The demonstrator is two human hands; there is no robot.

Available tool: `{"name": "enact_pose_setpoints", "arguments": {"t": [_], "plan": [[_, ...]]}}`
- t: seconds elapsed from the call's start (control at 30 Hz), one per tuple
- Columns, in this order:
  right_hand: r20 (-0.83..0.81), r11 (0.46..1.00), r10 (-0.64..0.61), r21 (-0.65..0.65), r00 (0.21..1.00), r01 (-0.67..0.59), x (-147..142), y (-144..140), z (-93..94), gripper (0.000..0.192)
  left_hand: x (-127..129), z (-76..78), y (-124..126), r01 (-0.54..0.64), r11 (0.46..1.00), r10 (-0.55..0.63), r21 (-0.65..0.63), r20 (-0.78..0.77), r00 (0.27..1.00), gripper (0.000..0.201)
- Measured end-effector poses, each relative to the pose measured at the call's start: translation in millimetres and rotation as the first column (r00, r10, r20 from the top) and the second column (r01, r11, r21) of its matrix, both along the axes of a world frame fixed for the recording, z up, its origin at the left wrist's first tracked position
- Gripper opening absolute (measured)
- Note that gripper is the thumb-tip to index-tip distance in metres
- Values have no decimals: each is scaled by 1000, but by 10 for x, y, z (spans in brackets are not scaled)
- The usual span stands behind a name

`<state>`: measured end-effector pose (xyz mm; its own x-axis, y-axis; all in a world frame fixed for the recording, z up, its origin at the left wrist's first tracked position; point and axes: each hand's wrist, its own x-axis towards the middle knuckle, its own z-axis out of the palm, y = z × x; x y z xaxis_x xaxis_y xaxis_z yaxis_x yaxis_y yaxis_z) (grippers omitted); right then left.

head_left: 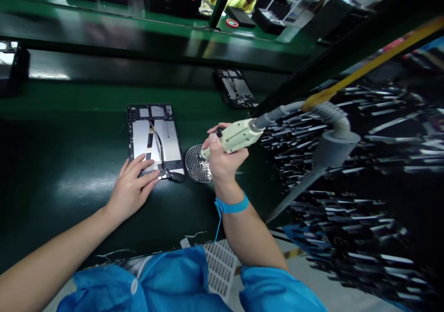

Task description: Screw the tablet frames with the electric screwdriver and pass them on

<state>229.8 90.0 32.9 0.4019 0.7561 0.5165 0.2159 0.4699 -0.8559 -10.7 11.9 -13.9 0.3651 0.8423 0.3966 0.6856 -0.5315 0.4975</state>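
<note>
Green bench [69, 196] under me, seen from my head camera: the opened tablet [155, 138] lies face down, back cover off, its screws seemingly not all driven. My left hand [133, 187] rests flat and open on its lower edge. My right hand [222, 157] is closed around the electric screwdriver [236, 136], tip over the round screw tray [197, 164] just right of the tablet.

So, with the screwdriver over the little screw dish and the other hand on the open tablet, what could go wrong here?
1. The right hand holds the electric screwdriver tip on the round screw dish; a knock might scatter screws.
2. The left hand presses only the near edge of the open tablet, so it could slide.
3. Fingers lie near the loose black cable and might snag it.
</note>
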Motion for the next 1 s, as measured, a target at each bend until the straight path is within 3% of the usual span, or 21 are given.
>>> {"name": "enact_pose_setpoints", "arguments": {"t": [0.23,0.4,0.47,0.57,0.7,0.83,1.0], "plan": [[17,1000,-10,-22,1000,10,57,29,-64,25,7,15,4,8,1000,-8,0,15,1000,21],[-71,1000,8,28,997,-6,-41,-39,169,17,43,3,-3,-16,1000,16,-16,14,1000,22],[-101,997,58,63,993,-52,-174,-123,300,15,56,-3,0,-16,1000,17,-21,20,1000,28],[-122,970,242,63,963,-236,-448,-282,397,17,53,-3,11,-5,999,6,-43,34,999,33],[-96,891,450,-13,888,-453,-739,-416,282,25,33,5,16,-2,998,5,-66,50,999,36],[-61,895,439,-66,897,-442,-800,-417,131,29,39,12,10,-2,997,6,-77,54,998,37],[-100,882,457,-76,884,-464,-791,-409,107,26,70,36,8,-13,996,18,-87,52,999,34]]}}
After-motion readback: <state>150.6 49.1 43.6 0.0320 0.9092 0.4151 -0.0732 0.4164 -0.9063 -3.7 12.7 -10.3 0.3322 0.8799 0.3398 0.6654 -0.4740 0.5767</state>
